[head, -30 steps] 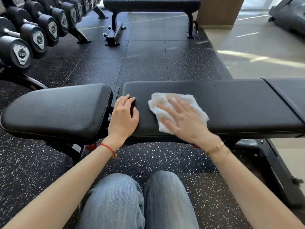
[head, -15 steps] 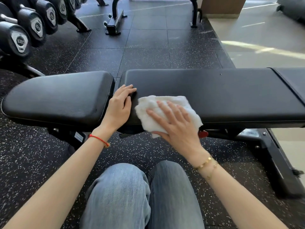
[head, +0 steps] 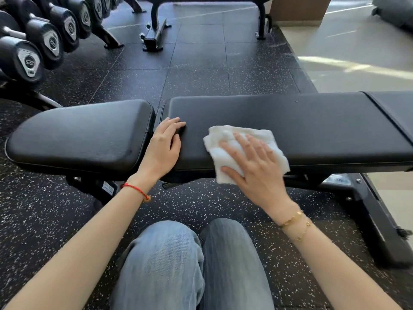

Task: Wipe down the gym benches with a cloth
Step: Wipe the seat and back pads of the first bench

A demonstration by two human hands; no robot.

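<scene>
Right grip (head: 252,162), fingers spread flat, presses white cloth (head: 225,139) on bench (head: 312,121); left grip (head: 164,146) rests flat beside.

Single view, head-worn wide-angle camera, looking forward and steeply down from above the wearer's knees (head: 194,262). It faces across the black bench (head: 290,121), which runs left to right through mid-frame, close enough that both forearms enter from the lower corners. Beyond lies the speckled floor (head: 196,79), with a dumbbell rack (head: 44,41) at upper left and a second bench (head: 156,30) at the top edge. Straight lines bow toward the frame edges.
</scene>
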